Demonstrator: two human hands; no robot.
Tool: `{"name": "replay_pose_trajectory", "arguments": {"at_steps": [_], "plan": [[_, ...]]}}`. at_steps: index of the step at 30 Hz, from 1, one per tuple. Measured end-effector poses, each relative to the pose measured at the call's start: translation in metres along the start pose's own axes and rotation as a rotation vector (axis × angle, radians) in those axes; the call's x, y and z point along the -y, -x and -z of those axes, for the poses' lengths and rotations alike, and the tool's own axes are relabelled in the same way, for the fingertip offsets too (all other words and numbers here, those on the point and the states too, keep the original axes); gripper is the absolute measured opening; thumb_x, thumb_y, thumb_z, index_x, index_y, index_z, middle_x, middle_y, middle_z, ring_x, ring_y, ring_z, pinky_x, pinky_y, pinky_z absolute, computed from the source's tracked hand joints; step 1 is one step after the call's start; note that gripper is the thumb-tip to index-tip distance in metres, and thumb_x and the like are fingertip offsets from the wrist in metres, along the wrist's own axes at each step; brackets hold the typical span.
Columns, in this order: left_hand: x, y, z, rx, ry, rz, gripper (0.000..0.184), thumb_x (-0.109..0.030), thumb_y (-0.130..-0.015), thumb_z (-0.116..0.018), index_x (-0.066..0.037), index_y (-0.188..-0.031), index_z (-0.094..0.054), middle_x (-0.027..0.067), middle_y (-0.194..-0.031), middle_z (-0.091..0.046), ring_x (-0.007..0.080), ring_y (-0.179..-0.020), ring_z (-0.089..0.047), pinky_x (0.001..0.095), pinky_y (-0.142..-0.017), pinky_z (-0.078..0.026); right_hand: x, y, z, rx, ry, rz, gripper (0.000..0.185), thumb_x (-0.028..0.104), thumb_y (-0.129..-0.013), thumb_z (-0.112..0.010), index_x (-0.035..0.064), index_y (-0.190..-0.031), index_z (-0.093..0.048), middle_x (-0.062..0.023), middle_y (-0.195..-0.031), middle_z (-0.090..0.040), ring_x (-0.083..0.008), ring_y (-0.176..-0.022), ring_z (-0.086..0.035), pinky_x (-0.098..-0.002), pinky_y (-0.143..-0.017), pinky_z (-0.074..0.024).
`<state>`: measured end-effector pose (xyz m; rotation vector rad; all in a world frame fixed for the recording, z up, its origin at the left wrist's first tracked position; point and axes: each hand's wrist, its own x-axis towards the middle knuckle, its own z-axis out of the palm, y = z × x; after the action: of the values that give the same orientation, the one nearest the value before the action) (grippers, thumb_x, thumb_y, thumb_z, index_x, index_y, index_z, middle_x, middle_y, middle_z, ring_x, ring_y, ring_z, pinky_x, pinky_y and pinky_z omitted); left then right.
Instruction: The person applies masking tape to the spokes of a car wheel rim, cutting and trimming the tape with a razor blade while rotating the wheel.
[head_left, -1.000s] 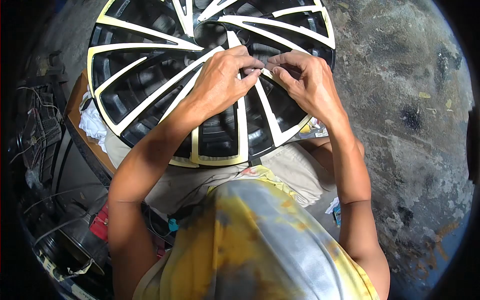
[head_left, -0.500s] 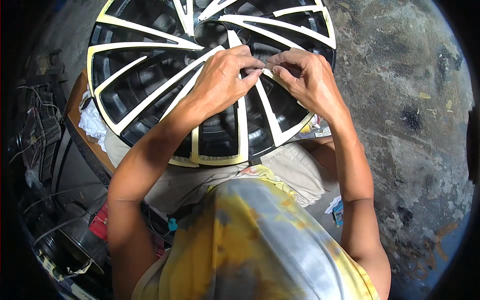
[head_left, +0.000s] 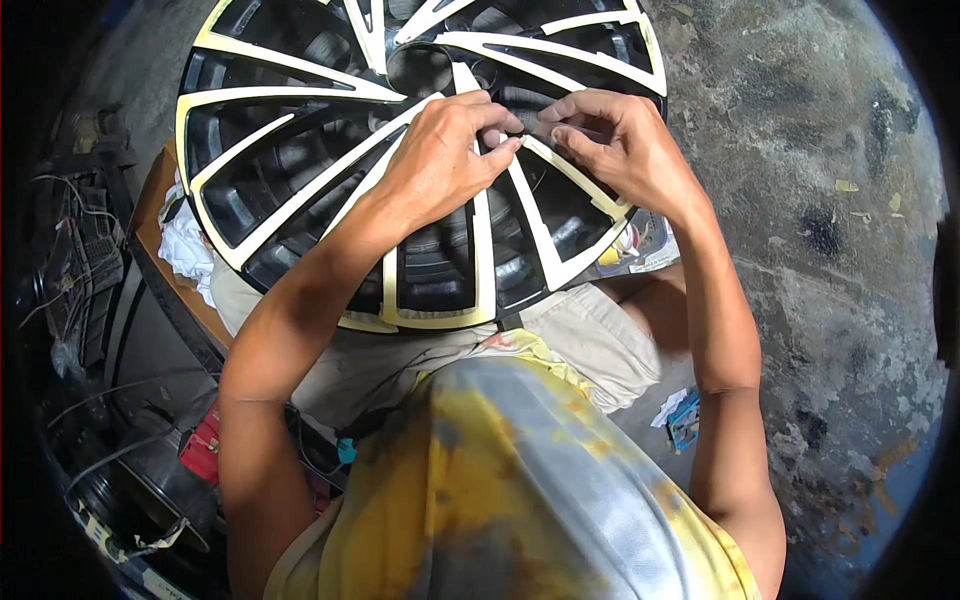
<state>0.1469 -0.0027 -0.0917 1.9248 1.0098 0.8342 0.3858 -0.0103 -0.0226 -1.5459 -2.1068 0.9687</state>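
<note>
A black multi-spoke wheel rim lies over the lap, with pale yellow masking tape along its spokes and edge. Near the inner end of one taped spoke, my left hand is closed in a pinch, thumb and forefinger at the tip of a tape strip. Just to the right, my right hand hovers over the same spoke. Its curled fingers are slightly blurred, the thumb a little apart from the forefinger, and nothing shows between them. The fingertips of both hands are close together but separate.
A cardboard box with white crumpled cloth stands left of the rim. Cables, a red object and a dark drum-shaped thing lie lower left. A clear container sits right of the rim on the stained concrete floor.
My right hand has drawn slightly right and away from my left, uncovering more of the taped spoke's outer end. The left hand stays almost in place. The rim has barely shifted.
</note>
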Motion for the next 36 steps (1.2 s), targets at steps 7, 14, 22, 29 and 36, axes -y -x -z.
{"name": "replay_pose_trajectory", "arguments": {"at_steps": [7, 14, 22, 29, 36], "plan": [[0.002, -0.004, -0.011, -0.053, -0.064, -0.039, 0.013, -0.012, -0.089, -0.081, -0.002, -0.098, -0.079, 0.0090, -0.083, -0.065, 0.0254, -0.067, -0.061, 0.0394, -0.063, -0.050, 0.015, 0.005, -0.003, -0.075, 0.078, -0.085, 0.022, 0.013, -0.094, -0.077, 0.0009, -0.111, -0.082, -0.0184, -0.101, -0.081, -0.0311, -0.077, -0.077, -0.0392, -0.074, -0.0600], [0.005, -0.010, -0.020, -0.059, -0.253, -0.156, 0.017, -0.015, -0.083, -0.080, -0.002, -0.089, -0.071, 0.0112, -0.084, -0.064, 0.0315, -0.072, -0.066, 0.0435, -0.067, -0.053, -0.002, 0.007, -0.010, -0.117, 0.030, -0.001, 0.022, 0.013, -0.093, -0.077, 0.0016, -0.111, -0.083, -0.0187, -0.099, -0.081, -0.0303, -0.075, -0.076, -0.0398, -0.074, -0.0599], [-0.005, -0.009, -0.007, 0.002, -0.069, 0.069, 0.016, -0.018, -0.081, -0.080, -0.003, -0.086, -0.077, 0.0117, -0.079, -0.065, 0.0283, -0.070, -0.066, 0.0420, -0.067, -0.054, -0.008, -0.004, -0.001, -0.016, 0.030, 0.025, 0.022, 0.016, -0.093, -0.083, 0.0032, -0.112, -0.084, -0.0179, -0.090, -0.081, -0.0271, -0.075, -0.076, -0.0377, -0.073, -0.0593], [-0.006, -0.009, -0.007, 0.032, -0.067, 0.113, 0.017, -0.019, -0.081, -0.081, -0.003, -0.086, -0.079, 0.0125, -0.078, -0.067, 0.0290, -0.071, -0.068, 0.0420, -0.069, -0.056, -0.009, -0.012, 0.004, 0.062, -0.016, 0.088, 0.019, 0.016, -0.094, -0.085, 0.0049, -0.110, -0.086, -0.0166, -0.092, -0.083, -0.0263, -0.081, -0.080, -0.0379, -0.077, -0.0612], [-0.004, -0.008, -0.010, 0.005, -0.060, 0.052, 0.018, -0.019, -0.081, -0.081, -0.002, -0.086, -0.078, 0.0144, -0.080, -0.069, 0.0304, -0.072, -0.069, 0.0428, -0.070, -0.056, -0.005, -0.016, 0.008, 0.162, 0.058, 0.078, 0.020, 0.002, -0.095, -0.080, -0.0020, -0.114, -0.083, -0.0147, -0.109, -0.084, -0.0231, -0.100, -0.080, -0.0352, -0.089, -0.0632]]}}
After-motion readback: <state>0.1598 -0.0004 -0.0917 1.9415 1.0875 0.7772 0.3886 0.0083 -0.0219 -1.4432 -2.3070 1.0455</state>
